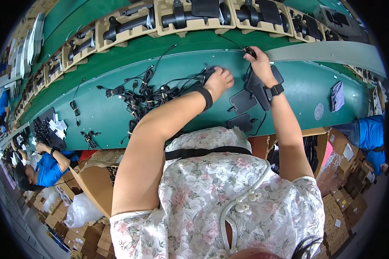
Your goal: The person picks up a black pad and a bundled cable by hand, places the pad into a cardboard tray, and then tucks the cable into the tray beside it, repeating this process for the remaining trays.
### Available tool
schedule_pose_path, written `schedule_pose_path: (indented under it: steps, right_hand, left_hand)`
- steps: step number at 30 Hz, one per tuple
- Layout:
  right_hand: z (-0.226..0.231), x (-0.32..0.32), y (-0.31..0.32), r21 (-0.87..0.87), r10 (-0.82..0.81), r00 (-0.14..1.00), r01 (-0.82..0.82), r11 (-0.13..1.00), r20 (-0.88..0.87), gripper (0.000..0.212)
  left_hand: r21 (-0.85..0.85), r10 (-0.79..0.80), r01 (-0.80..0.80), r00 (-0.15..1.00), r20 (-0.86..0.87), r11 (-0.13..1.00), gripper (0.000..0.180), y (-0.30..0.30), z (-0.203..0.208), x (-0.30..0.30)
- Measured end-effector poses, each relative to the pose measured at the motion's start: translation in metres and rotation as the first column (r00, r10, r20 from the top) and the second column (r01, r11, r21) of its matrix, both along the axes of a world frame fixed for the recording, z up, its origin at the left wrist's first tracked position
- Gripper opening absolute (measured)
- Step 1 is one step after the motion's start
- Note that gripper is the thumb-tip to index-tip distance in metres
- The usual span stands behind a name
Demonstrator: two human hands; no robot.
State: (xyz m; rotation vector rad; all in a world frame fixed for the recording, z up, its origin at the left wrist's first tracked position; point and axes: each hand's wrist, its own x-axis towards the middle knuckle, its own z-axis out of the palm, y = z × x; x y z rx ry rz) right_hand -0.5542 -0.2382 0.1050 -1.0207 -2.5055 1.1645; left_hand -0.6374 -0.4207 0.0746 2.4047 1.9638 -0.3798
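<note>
My right hand (260,64) is closed on a bundled black cable (250,52) near the far edge of the green worktable (181,62). A loose length of it trails away to the upper left. To the left, my left hand (220,80) curls over a dark item (208,73) at the end of the cable heap; the fingers hide most of it. Several tied black cables (148,93) lie tangled left of that hand. Under and beside my right wrist are flat black rectangular pieces (243,102), some overlapping, with small tabs on their edges.
Moulded cardboard trays (127,26) holding black parts line the far side. A grey rail (324,52) curves across the right. A folded dark cloth-like item (337,96) and a round disc (318,111) lie at right. Co-workers in blue (52,167) are at both sides; cardboard boxes (91,181) stand below.
</note>
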Motion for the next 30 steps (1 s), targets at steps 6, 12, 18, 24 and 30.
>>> schedule_pose_path:
  steps: [6,12,18,24,30]
  right_hand:
    - [0.056,-0.003,-0.026,0.647,0.154,0.963,-0.263,0.716,0.221,0.023]
    - [0.062,0.003,-0.028,0.7,0.127,0.921,-0.364,0.615,0.367,0.023]
    - [0.069,0.007,-0.035,0.59,0.096,0.968,-0.218,0.778,0.231,0.021]
    - [0.087,0.012,-0.052,0.556,0.273,0.939,-0.345,0.756,0.21,0.017]
    - [0.084,0.015,-0.079,0.042,0.414,0.885,-0.415,0.909,-0.212,0.02]
  left_hand:
    - [-0.087,0.291,-0.279,0.934,0.205,0.956,0.042,0.002,-0.014,-0.032]
    - [-0.07,0.348,-0.355,0.826,0.442,0.932,0.037,-0.023,-0.003,-0.047]
    - [-0.006,0.273,-0.392,0.629,0.728,0.92,0.022,-0.046,0.018,-0.037]
    - [0.255,0.11,-0.471,0.619,0.777,0.844,0.012,-0.048,0.073,-0.039]
    - [0.378,-0.043,-0.356,0.677,0.734,0.854,0.015,-0.042,0.072,-0.031]
